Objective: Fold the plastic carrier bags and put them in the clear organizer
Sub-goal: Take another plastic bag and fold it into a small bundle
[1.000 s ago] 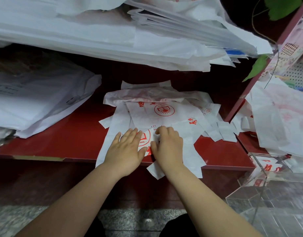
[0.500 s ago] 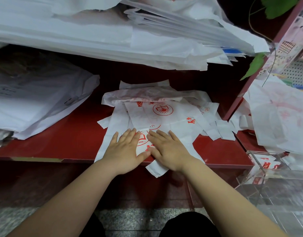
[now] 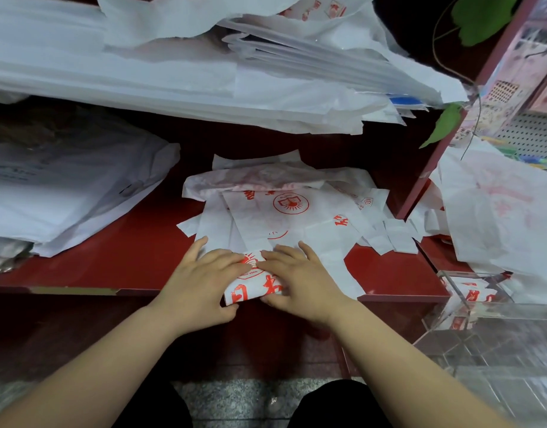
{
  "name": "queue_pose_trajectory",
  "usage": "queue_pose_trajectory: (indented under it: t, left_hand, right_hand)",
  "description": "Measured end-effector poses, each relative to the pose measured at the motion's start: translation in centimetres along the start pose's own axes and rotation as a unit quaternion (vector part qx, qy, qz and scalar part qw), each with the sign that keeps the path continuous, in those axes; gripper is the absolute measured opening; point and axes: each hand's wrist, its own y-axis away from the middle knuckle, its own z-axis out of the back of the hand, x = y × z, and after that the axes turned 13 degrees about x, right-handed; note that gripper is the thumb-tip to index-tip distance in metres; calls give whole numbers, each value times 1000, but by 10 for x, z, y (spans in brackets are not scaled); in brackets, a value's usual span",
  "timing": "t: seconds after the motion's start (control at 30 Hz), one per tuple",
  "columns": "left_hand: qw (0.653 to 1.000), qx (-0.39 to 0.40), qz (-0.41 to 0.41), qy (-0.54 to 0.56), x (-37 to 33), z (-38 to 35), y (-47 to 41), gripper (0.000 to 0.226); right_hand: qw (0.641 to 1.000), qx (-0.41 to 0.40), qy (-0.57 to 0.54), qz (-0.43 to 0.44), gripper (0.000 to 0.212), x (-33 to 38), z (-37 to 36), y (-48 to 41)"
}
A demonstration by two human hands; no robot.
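Bag (image 3: pixel 253 288) sits folded small at the edge of the tabletop (image 3: pixel 127 257), left hand (image 3: pixel 201 282) and right hand (image 3: pixel 300 281) each in a pinching grip, thumbs under. I'd press creases flat before lifting to the clear organizer (image 3: pixel 497 350), or it'll spring open.

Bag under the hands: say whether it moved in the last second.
Yes. The bag's near end, which hung past the shelf's front edge, is a folded bundle at that edge, between left hand and right hand.
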Motion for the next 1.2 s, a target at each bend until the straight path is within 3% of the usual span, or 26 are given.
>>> queue_pose_trajectory:
  t: [0.1, 0.2, 0.27, 0.37, 0.43, 0.5, 0.67, 0.87, 1.0, 1.13, 1.2]
  left_hand:
    - [999, -25, -5, 20, 3, 0, 2, 47]
    - [996, -75, -7, 57, 4, 12, 1, 40]
    - [986, -133, -6, 101, 2, 22, 1, 35]
    - [955, -150, 42, 254, -11, 41, 1, 29]
    - [933, -94, 60, 342, -23, 51, -1, 12]
    - [927, -82, 49, 362, -38, 56, -8, 31]
    - [924, -74, 17, 375, -87, 63, -43, 37]
    - [927, -12, -11, 375, -165, 53, -99, 15]
    - [937, 48, -40, 345, -212, 39, -141, 22]
    - [947, 19, -44, 318, -246, 31, -178, 23]
    - [954, 8, -43, 298, -254, 28, -192, 20]
  right_hand:
    - [1000, -4, -18, -7, 91, 4, -1, 1]
    - [996, -32, -76, -20, 88, 6, 4, 1]
    - [990, -77, -116, -6, 73, 10, 9, 3]
    - [957, -136, -257, -5, 24, 14, 21, 10]
    - [932, -135, -335, -16, 29, 17, 33, 20]
    - [921, -140, -362, -21, 34, 16, 43, 32]
    - [905, -180, -384, -37, 15, -14, 56, 79]
    - [864, -264, -415, -110, 17, -76, 54, 151]
    - [840, -310, -410, -176, 11, -124, 53, 189]
    - [837, -318, -385, -225, 19, -164, 53, 208]
    - [839, -312, -371, -249, 8, -184, 49, 215]
